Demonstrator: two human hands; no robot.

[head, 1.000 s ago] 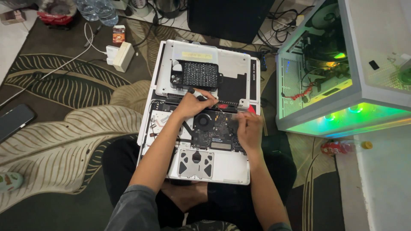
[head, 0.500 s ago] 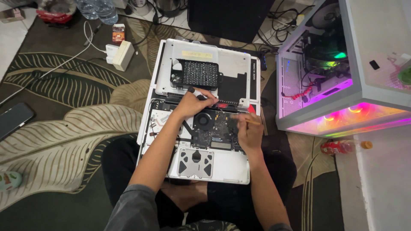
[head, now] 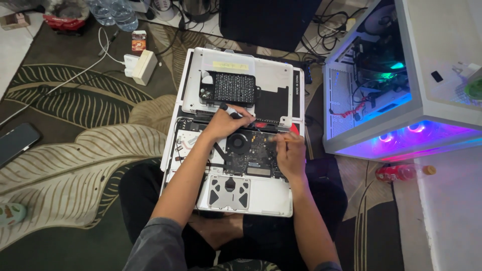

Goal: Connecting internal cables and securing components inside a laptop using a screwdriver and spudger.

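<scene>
An opened white laptop (head: 271,195) lies on my lap with its inner parts bare: a dark circuit board with a round fan (head: 240,144) and a trackpad underside (head: 229,192). Its removed bottom cover (head: 273,75) lies just beyond, with a black perforated part (head: 230,89) on it. My left hand (head: 224,123) rests at the board's far edge, closed on a black-tipped screwdriver (head: 232,111). My right hand (head: 289,152) sits on the board's right side, fingers pinched over a small part that I cannot make out.
A white desktop computer case (head: 401,90) with coloured lights stands to the right. A red bottle (head: 399,173) lies by it. A white power adapter (head: 143,66) and cable lie at the upper left, a dark phone (head: 16,143) at the far left. Leaf-patterned carpet below.
Both hands stay nearly in place; my right hand has shifted slightly on the board. The computer case's lights have changed from green to pink to blue-violet.
</scene>
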